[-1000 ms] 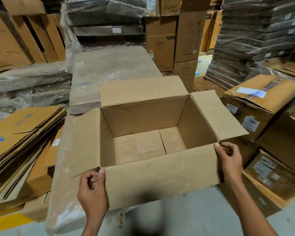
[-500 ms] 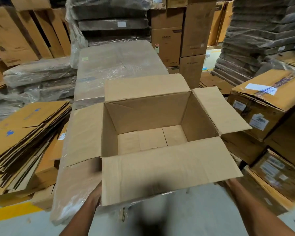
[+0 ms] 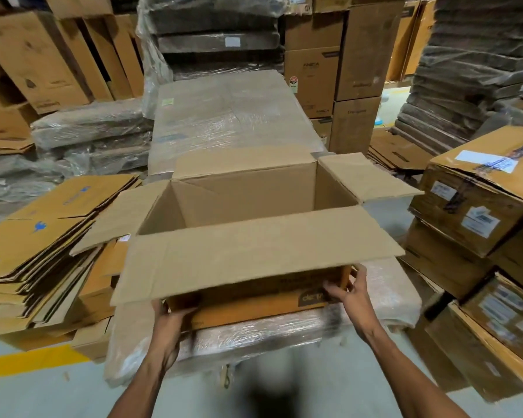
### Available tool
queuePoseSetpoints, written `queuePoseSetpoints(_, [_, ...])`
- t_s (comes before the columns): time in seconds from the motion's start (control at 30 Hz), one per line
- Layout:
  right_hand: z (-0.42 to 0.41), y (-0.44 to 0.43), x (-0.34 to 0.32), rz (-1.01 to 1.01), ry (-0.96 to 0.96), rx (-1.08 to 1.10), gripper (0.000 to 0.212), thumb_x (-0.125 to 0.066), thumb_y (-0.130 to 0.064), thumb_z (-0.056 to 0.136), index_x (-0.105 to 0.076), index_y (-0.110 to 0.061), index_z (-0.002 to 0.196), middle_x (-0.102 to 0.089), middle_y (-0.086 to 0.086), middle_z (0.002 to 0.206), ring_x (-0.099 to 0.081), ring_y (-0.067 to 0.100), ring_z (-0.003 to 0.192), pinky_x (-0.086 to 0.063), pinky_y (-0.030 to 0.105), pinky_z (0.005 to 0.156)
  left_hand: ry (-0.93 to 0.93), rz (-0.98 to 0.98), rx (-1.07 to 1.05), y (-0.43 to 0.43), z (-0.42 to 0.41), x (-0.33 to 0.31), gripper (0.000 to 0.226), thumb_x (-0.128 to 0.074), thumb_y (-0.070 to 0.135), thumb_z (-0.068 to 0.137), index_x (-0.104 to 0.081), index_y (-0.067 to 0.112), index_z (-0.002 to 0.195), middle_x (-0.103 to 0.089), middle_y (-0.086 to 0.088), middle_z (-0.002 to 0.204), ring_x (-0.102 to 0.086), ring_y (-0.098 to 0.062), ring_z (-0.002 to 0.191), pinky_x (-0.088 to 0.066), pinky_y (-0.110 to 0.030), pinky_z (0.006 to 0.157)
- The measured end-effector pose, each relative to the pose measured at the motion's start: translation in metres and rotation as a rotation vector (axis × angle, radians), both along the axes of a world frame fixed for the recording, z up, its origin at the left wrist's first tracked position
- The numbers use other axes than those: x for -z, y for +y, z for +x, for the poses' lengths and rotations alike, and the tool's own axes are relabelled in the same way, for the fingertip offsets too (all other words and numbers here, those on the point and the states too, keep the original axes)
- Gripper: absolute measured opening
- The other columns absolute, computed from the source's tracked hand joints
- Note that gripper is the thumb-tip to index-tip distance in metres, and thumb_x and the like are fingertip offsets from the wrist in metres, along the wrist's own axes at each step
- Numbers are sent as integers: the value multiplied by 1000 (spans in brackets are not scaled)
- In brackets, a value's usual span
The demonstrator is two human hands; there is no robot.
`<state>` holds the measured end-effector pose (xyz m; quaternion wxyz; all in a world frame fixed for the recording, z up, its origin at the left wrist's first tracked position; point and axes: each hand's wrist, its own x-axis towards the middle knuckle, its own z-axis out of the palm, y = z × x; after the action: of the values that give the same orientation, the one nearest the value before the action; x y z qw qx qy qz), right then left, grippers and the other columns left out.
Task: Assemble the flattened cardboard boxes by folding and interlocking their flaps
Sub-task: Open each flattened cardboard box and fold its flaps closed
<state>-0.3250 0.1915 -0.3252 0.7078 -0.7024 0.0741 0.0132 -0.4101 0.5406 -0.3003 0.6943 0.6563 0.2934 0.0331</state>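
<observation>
Both hands are on the near side of the box [image 3: 254,194], low in the middle of the frame. The left hand [image 3: 170,322] grips the lower near-left corner. Its thumb lies along the bottom edge of the orange printed side, and its fingers go out of sight round the corner. The right hand [image 3: 350,294] holds the near-right corner, with the thumb on the front face and the fingers spread and wrapped round the side edge. So each hand's got a hold on the cardboard, neither one hanging loose.

The box itself stands upright and open in the centre of the frame, all four top flaps folded outward. The near flap [image 3: 254,254] sticks out toward the camera and overhangs both hands, hiding part of the left one. Can't see the bottom of the inside from this angle.

It sits on a low plastic-wrapped bundle [image 3: 284,333] that runs away toward the upper middle. At the left there's a fat pile of flat boxes [image 3: 43,236] with blue print on them. At the right, sealed cartons [image 3: 477,206] with white labels are stacked up. Standing cartons [image 3: 311,79] and dark wrapped stacks [image 3: 471,70] fill the top of the frame. A grey floor [image 3: 73,396] with a yellow stripe [image 3: 27,362] shows at the lower left.
</observation>
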Motion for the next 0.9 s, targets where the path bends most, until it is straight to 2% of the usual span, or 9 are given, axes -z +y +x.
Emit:
queuePoseSetpoints(0.13, [20, 15, -25, -19, -37, -3, 72, -81, -17, 87, -38, -41, 139, -70, -11, 120, -69, 12, 109, -60, 38, 90, -81, 35, -140, 24, 24, -25, 74, -87, 20, 78, -36, 26, 131, -61, -4, 121, -63, -31, 107, -56, -56, 83])
queuePoseSetpoints(0.2, [33, 18, -40, -69, -68, -4, 71, -83, -20, 85, -42, -44, 138, -73, -17, 114, -71, 11, 107, -59, 44, 94, -89, 42, -160, 32, 26, -33, 80, -89, 20, 75, -37, 34, 133, -62, -3, 124, -63, -32, 109, -54, -59, 92])
queuePoseSetpoints(0.3, [50, 21, -65, -188, -127, 3, 71, -83, -19, 84, -47, -45, 139, -68, -32, 108, -68, 9, 110, -55, 44, 100, -89, 123, -126, 45, 43, -57, 93, -88, 18, 77, -34, 40, 149, -58, 3, 130, -58, -28, 116, -50, -54, 98])
queuePoseSetpoints(0.4, [62, 22, -81, -309, -134, -17, 73, -82, -25, 85, -48, -40, 148, -59, -28, 123, -59, 14, 124, -45, 46, 111, -113, 230, -26, 57, 52, -71, 89, -85, 17, 80, -37, 38, 152, -57, 4, 133, -54, -26, 122, -46, -50, 104])
queuePoseSetpoints(0.53, [63, 27, -76, -453, -127, -2, 86, -78, -60, 66, -42, -52, 143, -60, -18, 136, -55, 23, 128, -40, 57, 113, -35, 303, 78, 59, 56, -70, 98, -87, 23, 78, -31, 33, 158, -45, 0, 152, -47, -29, 133, -41, -50, 110])
queuePoseSetpoints(0.63, [51, 29, -65, -385, -159, 114, 88, -85, -52, 73, -40, -41, 148, -49, -8, 150, -50, 22, 132, -42, 50, 112, -94, 309, -9, 51, 41, -59, 99, -90, 31, 75, -31, 29, 155, -49, 4, 136, -51, -24, 122, -44, -44, 101])
queuePoseSetpoints(0.73, [22, 27, -48, -125, -142, 182, 77, -79, -53, 83, -43, -33, 148, -50, -7, 148, -55, 19, 127, -47, 45, 107, -124, 301, -105, 46, 14, -41, 90, -88, 54, 70, -44, 31, 146, -58, 7, 130, -59, -21, 116, -50, -48, 102])
queuePoseSetpoints(0.83, [-4, 20, -16, 17, -44, 44, 68, -71, -62, 82, -52, -35, 142, -67, -8, 131, -66, 17, 119, -51, 50, 105, -136, 270, -108, 43, -15, -17, 77, -79, 62, 75, -53, 32, 141, -65, 7, 127, -62, -20, 118, -50, -52, 105])
queuePoseSetpoints(0.9, [-17, 16, 3, 19, 46, -79, 75, -72, -64, 80, -47, -40, 146, -67, -12, 133, -62, 15, 126, -46, 49, 111, -91, 266, -36, 43, -27, -2, 87, -81, 66, 73, -47, 34, 146, -62, 9, 132, -58, -22, 125, -45, -54, 110])
